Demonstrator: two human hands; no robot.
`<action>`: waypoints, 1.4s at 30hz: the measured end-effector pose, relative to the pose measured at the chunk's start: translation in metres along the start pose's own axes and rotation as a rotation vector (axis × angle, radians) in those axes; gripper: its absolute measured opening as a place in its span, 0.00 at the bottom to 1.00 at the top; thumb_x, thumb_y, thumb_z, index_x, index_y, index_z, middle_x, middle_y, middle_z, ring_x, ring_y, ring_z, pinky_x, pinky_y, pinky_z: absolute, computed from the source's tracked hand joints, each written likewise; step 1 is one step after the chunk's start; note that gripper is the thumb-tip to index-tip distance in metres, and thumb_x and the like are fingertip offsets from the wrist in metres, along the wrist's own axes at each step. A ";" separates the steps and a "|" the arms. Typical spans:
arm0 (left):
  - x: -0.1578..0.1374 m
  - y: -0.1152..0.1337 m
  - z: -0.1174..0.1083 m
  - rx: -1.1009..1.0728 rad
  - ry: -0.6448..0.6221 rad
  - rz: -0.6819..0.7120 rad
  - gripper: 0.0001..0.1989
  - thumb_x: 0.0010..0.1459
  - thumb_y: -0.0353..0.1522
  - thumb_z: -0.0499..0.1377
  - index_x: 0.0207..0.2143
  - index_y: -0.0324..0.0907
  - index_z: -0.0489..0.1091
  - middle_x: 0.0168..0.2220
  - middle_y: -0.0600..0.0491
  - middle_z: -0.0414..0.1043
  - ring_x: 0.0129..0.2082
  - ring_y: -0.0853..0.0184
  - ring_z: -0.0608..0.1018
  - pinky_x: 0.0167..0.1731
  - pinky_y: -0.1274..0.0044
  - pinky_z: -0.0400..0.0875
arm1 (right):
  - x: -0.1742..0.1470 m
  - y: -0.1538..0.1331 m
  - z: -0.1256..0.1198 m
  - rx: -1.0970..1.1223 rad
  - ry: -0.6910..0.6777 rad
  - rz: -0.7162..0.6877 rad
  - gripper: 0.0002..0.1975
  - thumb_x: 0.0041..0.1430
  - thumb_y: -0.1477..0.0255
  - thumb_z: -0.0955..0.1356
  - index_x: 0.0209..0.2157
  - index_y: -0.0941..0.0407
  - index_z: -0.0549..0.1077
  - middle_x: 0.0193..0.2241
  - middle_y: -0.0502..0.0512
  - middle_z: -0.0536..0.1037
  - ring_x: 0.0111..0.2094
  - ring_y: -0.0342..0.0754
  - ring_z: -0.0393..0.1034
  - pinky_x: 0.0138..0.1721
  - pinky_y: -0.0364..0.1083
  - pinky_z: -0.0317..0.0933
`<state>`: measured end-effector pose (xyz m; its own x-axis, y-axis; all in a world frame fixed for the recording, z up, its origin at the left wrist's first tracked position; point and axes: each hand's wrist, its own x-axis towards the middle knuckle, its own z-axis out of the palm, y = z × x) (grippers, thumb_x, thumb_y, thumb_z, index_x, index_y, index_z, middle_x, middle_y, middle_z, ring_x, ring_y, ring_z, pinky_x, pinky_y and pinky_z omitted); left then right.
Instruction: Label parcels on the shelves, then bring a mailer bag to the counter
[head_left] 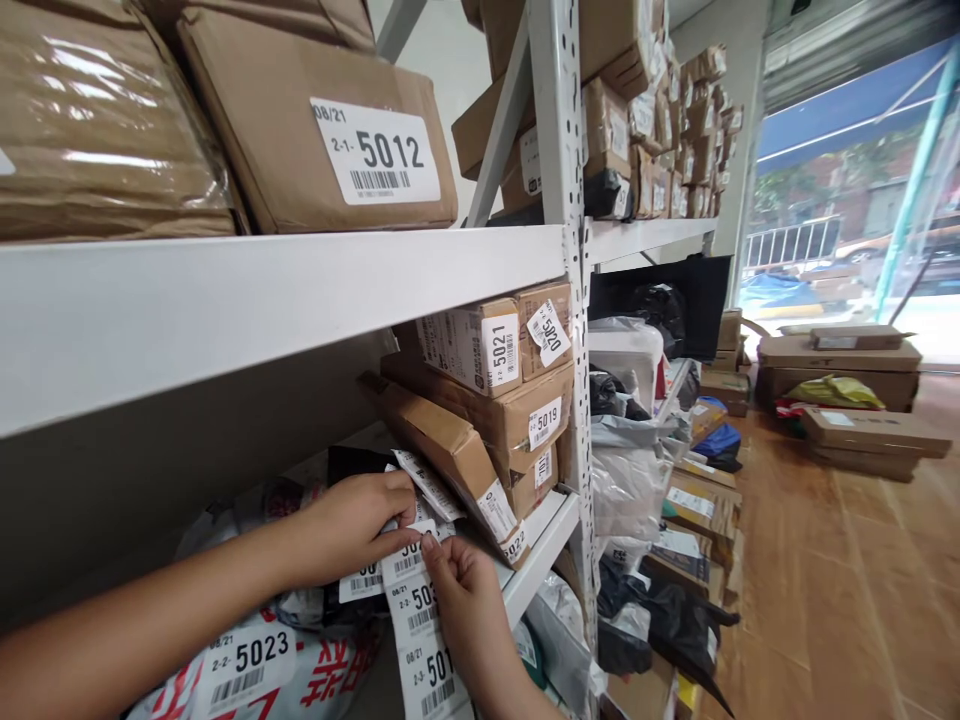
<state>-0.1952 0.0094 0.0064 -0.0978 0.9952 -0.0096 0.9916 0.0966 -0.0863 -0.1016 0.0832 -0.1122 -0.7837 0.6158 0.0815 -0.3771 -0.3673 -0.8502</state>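
Note:
A strip of white number labels (424, 640) with barcodes hangs down in front of the lower shelf. My left hand (367, 520) is closed, its fingers curled and its thumb pressed on the strip's upper end. With thumb and fingers my right hand (469, 600) pinches the strip's right edge just below. Behind my hands, a black parcel (341, 462) is partly hidden, and a label lies near my left fingers. To the right leans a brown carton (450, 440) labelled 5022. Under my left forearm lies a white plastic parcel with red print (315, 670), labelled 5023.
Stacked cartons (499, 410) stand at the lower shelf's right end, beside a white perforated post (574, 300). The upper shelf's edge (285, 300) runs above my hands, with a carton (285, 120) labelled 5012 on it. Parcels (697, 500) lie along the floor to the right.

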 end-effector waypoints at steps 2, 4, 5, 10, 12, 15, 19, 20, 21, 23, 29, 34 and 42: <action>0.000 0.002 0.002 0.062 0.002 -0.016 0.10 0.59 0.37 0.52 0.30 0.41 0.67 0.35 0.51 0.68 0.35 0.65 0.72 0.34 0.76 0.63 | -0.002 0.001 -0.003 0.000 -0.021 0.009 0.30 0.29 0.42 0.70 0.15 0.55 0.61 0.11 0.41 0.58 0.16 0.37 0.47 0.19 0.42 0.42; 0.001 0.004 0.003 0.139 0.010 -0.020 0.09 0.59 0.36 0.52 0.32 0.40 0.68 0.36 0.50 0.69 0.35 0.64 0.72 0.34 0.74 0.64 | -0.006 0.001 -0.005 0.037 -0.111 0.057 0.29 0.30 0.44 0.71 0.18 0.55 0.62 0.11 0.41 0.59 0.15 0.37 0.50 0.19 0.41 0.44; 0.001 0.005 0.003 0.172 0.010 -0.019 0.09 0.59 0.35 0.52 0.32 0.40 0.68 0.36 0.50 0.69 0.35 0.63 0.72 0.34 0.74 0.65 | -0.008 0.001 -0.006 0.056 -0.160 0.084 0.28 0.30 0.45 0.72 0.20 0.56 0.63 0.11 0.41 0.60 0.15 0.38 0.52 0.19 0.42 0.46; 0.002 0.009 0.004 0.172 -0.021 -0.044 0.08 0.58 0.35 0.54 0.32 0.41 0.68 0.36 0.51 0.70 0.36 0.62 0.73 0.35 0.73 0.65 | -0.013 0.003 -0.009 0.042 -0.131 0.125 0.30 0.27 0.45 0.72 0.21 0.56 0.63 0.12 0.43 0.65 0.14 0.37 0.53 0.18 0.41 0.46; 0.002 0.010 0.004 0.130 -0.020 -0.054 0.07 0.57 0.35 0.55 0.31 0.41 0.68 0.36 0.51 0.70 0.36 0.63 0.73 0.35 0.74 0.65 | -0.014 0.002 -0.010 0.026 -0.104 0.115 0.31 0.26 0.44 0.71 0.19 0.56 0.62 0.12 0.42 0.64 0.15 0.36 0.52 0.18 0.40 0.45; 0.000 0.010 0.005 0.086 -0.005 -0.052 0.07 0.57 0.35 0.56 0.30 0.41 0.68 0.35 0.51 0.70 0.36 0.64 0.73 0.34 0.75 0.64 | -0.017 -0.002 -0.010 0.010 -0.115 0.105 0.32 0.25 0.42 0.71 0.17 0.55 0.60 0.10 0.39 0.59 0.14 0.35 0.47 0.18 0.40 0.42; -0.002 0.012 0.006 0.055 0.003 -0.068 0.06 0.56 0.34 0.56 0.31 0.41 0.66 0.34 0.52 0.69 0.34 0.64 0.72 0.33 0.75 0.63 | -0.019 -0.003 -0.011 0.014 -0.159 0.096 0.31 0.28 0.41 0.69 0.16 0.55 0.59 0.10 0.39 0.57 0.14 0.34 0.46 0.17 0.40 0.41; -0.002 0.013 0.006 0.055 -0.001 -0.076 0.05 0.55 0.34 0.56 0.31 0.41 0.66 0.34 0.52 0.69 0.34 0.64 0.72 0.33 0.75 0.63 | -0.019 0.000 -0.011 0.016 -0.159 0.092 0.31 0.29 0.41 0.69 0.16 0.55 0.59 0.10 0.40 0.58 0.14 0.34 0.46 0.17 0.40 0.41; -0.002 0.014 0.007 0.057 -0.009 -0.082 0.05 0.55 0.34 0.57 0.30 0.41 0.66 0.34 0.52 0.69 0.34 0.64 0.72 0.33 0.75 0.63 | -0.018 0.003 -0.013 0.020 -0.155 0.091 0.31 0.30 0.41 0.69 0.15 0.56 0.59 0.10 0.41 0.59 0.14 0.34 0.48 0.17 0.40 0.41; -0.001 0.014 0.008 0.059 -0.014 -0.089 0.05 0.55 0.34 0.57 0.30 0.41 0.65 0.35 0.52 0.68 0.34 0.64 0.72 0.33 0.74 0.63 | -0.018 0.010 -0.016 0.043 -0.160 0.118 0.31 0.30 0.42 0.70 0.15 0.56 0.61 0.10 0.43 0.62 0.14 0.36 0.51 0.17 0.40 0.44; 0.000 0.014 0.009 0.132 -0.031 0.028 0.08 0.61 0.31 0.47 0.33 0.44 0.65 0.38 0.53 0.67 0.39 0.65 0.71 0.38 0.74 0.65 | -0.028 0.019 -0.040 0.198 -0.317 0.266 0.21 0.33 0.56 0.76 0.20 0.60 0.73 0.15 0.49 0.73 0.18 0.40 0.65 0.25 0.41 0.58; 0.000 0.023 0.011 0.188 -0.041 -0.050 0.09 0.55 0.38 0.55 0.35 0.43 0.66 0.40 0.48 0.67 0.41 0.57 0.71 0.42 0.66 0.67 | -0.041 0.025 -0.064 0.094 -0.365 0.270 0.18 0.37 0.61 0.76 0.25 0.61 0.78 0.20 0.52 0.77 0.21 0.40 0.67 0.27 0.40 0.59; -0.006 0.007 -0.010 -0.150 -0.110 0.011 0.15 0.43 0.33 0.65 0.35 0.45 0.67 0.42 0.55 0.66 0.43 0.64 0.70 0.44 0.76 0.65 | -0.055 0.010 -0.085 0.127 -0.313 0.081 0.17 0.42 0.63 0.75 0.33 0.58 0.76 0.23 0.52 0.79 0.27 0.44 0.72 0.32 0.42 0.63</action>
<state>-0.1870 0.0046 0.0159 -0.0879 0.9890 -0.1193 0.9934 0.0960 0.0635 -0.0207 0.1050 -0.1698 -0.9195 0.3449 0.1886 -0.3506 -0.5026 -0.7902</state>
